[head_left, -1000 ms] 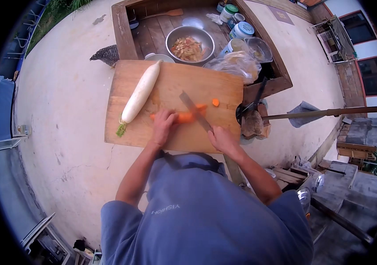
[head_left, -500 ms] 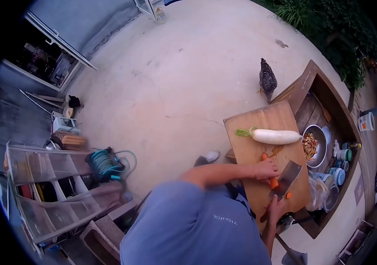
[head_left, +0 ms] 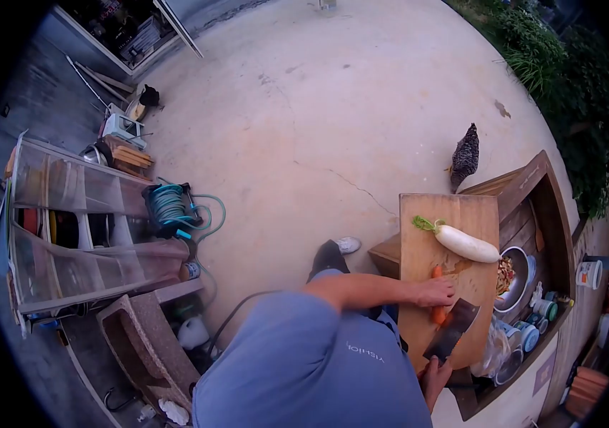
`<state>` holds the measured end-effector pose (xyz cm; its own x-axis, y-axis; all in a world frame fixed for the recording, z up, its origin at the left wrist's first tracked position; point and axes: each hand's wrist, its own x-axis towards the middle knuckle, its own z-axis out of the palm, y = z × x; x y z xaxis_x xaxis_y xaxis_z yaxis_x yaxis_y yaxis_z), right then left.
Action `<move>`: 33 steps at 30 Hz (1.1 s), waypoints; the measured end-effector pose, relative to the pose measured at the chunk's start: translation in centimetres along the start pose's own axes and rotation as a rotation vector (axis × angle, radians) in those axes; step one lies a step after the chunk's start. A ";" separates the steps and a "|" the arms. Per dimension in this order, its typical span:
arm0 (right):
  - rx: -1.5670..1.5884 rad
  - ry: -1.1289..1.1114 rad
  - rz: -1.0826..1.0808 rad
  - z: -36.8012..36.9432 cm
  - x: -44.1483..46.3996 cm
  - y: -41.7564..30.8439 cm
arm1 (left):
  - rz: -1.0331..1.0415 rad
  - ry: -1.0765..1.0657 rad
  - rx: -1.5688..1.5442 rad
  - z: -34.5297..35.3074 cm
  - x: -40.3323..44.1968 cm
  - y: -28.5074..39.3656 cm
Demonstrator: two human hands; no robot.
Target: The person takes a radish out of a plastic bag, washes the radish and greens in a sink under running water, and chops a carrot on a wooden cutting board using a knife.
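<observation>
My left hand [head_left: 435,292] is closed around an orange carrot [head_left: 438,314], pressing it to the wooden cutting board [head_left: 413,342]. The carrot's narrower end [head_left: 437,272] pokes out beyond the fingers. In my right hand [head_left: 434,375] is the handle of a dark, wide-bladed cleaver [head_left: 453,329]. Its blade lies across the board right beside the carrot's near end; whether they touch, I cannot tell. Farther up the board rests a whole white radish [head_left: 467,244] with a short green top, apart from both hands.
A metal bowl of chopped food [head_left: 522,285] stands right of the board, inside a wooden frame [head_left: 565,235] that also holds jars and tubs [head_left: 528,334]. A speckled chicken [head_left: 465,158] stands beyond. Leftward are a hose reel [head_left: 169,207] and a rack [head_left: 83,235].
The whole view has shifted, so the board appears lower and farther right. The cleaver blade's broad face is turned more toward me. A carrot slice seen beside the blade before is out of sight.
</observation>
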<state>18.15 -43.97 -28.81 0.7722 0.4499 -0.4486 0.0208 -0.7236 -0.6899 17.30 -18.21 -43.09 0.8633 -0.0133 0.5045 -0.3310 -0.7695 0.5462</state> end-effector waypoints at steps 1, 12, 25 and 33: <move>0.000 -0.001 -0.005 0.2 -0.4 -0.6 | -0.019 -0.007 -0.019 -0.2 0.1 0.2; -0.076 0.114 -0.088 1.6 4.2 -1.7 | -0.120 -0.260 -0.100 -2.3 2.1 1.1; -0.226 0.227 0.040 4.4 4.2 -1.1 | 0.001 -0.371 -0.133 -2.3 3.2 1.2; -0.005 0.470 -0.097 5.6 7.6 2.2 | 0.063 -0.344 -0.157 -2.9 7.2 -0.1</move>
<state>20.51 -39.19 -36.88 0.9701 0.2306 -0.0762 0.1089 -0.6932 -0.7125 22.41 -16.41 -37.58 0.9082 -0.2911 0.3007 -0.4184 -0.6536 0.6307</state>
